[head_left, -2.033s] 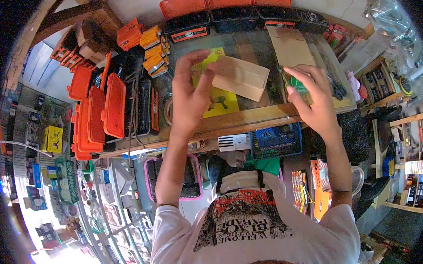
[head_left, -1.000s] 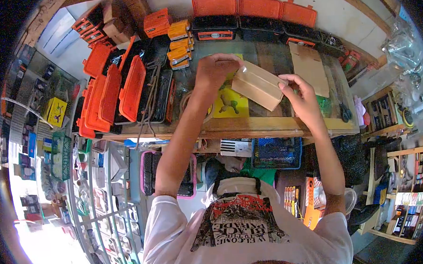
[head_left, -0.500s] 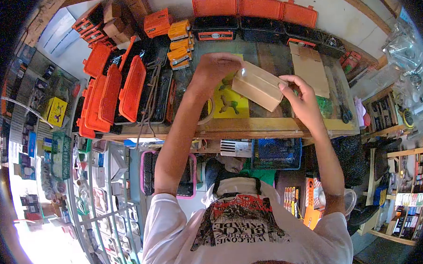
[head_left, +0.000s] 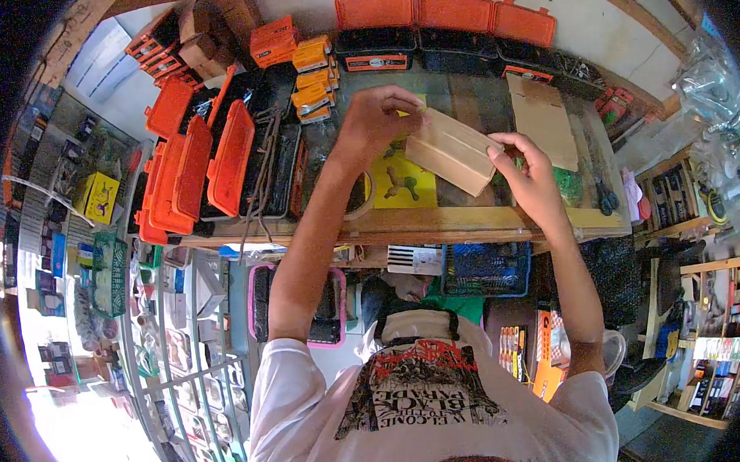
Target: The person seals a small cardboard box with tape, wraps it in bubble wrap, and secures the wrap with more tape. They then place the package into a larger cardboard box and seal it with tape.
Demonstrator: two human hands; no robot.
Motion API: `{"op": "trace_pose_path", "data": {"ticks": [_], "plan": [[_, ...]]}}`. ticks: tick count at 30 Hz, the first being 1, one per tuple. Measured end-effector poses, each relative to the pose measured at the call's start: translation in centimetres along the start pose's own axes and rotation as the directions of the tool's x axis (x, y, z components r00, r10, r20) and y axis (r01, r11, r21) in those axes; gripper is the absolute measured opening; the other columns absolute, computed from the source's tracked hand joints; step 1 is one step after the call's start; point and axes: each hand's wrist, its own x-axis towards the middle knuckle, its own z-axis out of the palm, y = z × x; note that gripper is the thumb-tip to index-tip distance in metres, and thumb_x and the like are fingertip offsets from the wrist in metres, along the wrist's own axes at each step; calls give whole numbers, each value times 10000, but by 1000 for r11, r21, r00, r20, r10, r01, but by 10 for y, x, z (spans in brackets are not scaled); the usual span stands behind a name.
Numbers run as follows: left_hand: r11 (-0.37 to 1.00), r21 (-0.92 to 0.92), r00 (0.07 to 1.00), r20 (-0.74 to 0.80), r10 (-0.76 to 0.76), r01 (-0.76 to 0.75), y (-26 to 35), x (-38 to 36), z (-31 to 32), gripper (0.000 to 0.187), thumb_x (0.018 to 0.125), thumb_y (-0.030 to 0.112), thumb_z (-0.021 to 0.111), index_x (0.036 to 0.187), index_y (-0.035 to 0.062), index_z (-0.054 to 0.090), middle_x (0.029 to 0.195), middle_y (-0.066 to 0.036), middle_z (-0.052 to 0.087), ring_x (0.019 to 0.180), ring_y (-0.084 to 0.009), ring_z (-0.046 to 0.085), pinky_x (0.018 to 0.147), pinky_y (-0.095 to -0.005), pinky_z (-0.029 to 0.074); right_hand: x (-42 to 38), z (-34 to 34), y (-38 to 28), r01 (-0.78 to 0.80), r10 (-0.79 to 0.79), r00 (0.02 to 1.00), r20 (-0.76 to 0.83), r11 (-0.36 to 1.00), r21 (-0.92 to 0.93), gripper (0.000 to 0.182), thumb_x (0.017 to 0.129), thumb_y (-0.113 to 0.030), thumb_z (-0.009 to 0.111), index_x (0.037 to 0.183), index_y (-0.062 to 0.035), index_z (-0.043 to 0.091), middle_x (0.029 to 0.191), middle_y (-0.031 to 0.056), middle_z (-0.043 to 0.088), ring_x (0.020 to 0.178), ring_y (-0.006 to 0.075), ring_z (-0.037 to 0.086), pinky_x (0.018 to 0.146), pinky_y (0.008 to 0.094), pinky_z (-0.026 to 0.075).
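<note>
A small brown cardboard box [head_left: 452, 155], long and creased along its length, is held tilted above the workbench. My right hand [head_left: 526, 168] grips its right end, thumb on the near face and fingers behind. At the box's upper left end is my left hand [head_left: 379, 121], its fingers bent and drawn together; what they pinch there, if anything, is too small to make out. Below the box lies a yellow sheet [head_left: 403, 188] with a dark printed figure. A roll of tape [head_left: 361, 196] sits beside my left forearm, partly hidden by it.
Open orange-lidded toolboxes [head_left: 231, 158] stand on the left, more [head_left: 376, 45] along the back. Small orange boxes [head_left: 314, 81] are stacked at the back left. A flat cardboard sheet [head_left: 543, 124] lies at the right, with scissors [head_left: 605, 197] near the bench's front right corner.
My left hand has shifted slightly, and its fingers show more clearly at the box's end. A bright glint there has gone. My right hand and the box have barely moved.
</note>
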Motion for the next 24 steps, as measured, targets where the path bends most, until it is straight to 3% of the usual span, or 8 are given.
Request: {"op": "trace_pose_path", "data": {"ticks": [3,6,9,12,14,18,24], "plan": [[1000,19,999,33,8,-8,-8,6,0,221,824,93,777,1029,33,720,940,-60,760,874,-113,700,788,-278,563,-1,-1,-1,-6,6,1000,-2,1000,-22,322,949,-272,684,1145,-16,679,1074,144,718,1031,234,655,937,345,475],[983,-181,998,49,40,-31,-16,8,4,263,816,80,784,1062,36,701,936,-48,753,866,-117,696,773,-282,565,-1,-1,2,2,-2,1000,-4,1000,-30,327,951,-271,682,1146,-8,675,1088,149,714,1043,241,653,942,348,475],[986,-165,998,61,-31,41,-10,7,3,291,817,109,795,1081,47,691,969,-44,735,897,-124,680,794,-289,553,-1,-1,2,14,-14,1000,-3,999,-32,333,953,-274,680,1154,-9,672,1097,152,713,1059,248,651,950,351,474],[1000,3,1000,22,15,-15,-4,5,5,301,819,173,809,1070,53,695,990,-48,710,920,-129,654,827,-297,534,-2,-1,2,11,-11,1000,11,999,-32,339,954,-277,679,1165,-11,667,1112,153,713,1077,252,650,964,354,470],[997,-75,997,76,6,0,-8,7,2,321,817,205,812,1073,54,694,1010,-51,699,936,-130,640,840,-300,522,0,-1,1,18,-17,1000,26,999,-42,342,956,-277,678,1172,-13,664,1123,154,712,1088,251,651,973,354,468],[950,-257,972,197,-127,176,-10,13,-1,329,830,254,792,1079,60,698,1002,-34,695,909,-122,624,813,-287,510,0,-2,-1,27,-24,999,41,998,-58,340,958,-273,676,1178,-15,660,1138,153,712,1107,246,651,985,355,464],[946,-255,970,185,-157,202,-13,14,3,319,889,320,718,1087,69,710,969,-6,695,865,-94,601,768,-267,481,0,-3,-3,19,-15,999,47,997,-72,338,958,-271,677,1181,-17,659,1144,150,713,1123,248,653,986,355,466]]}}
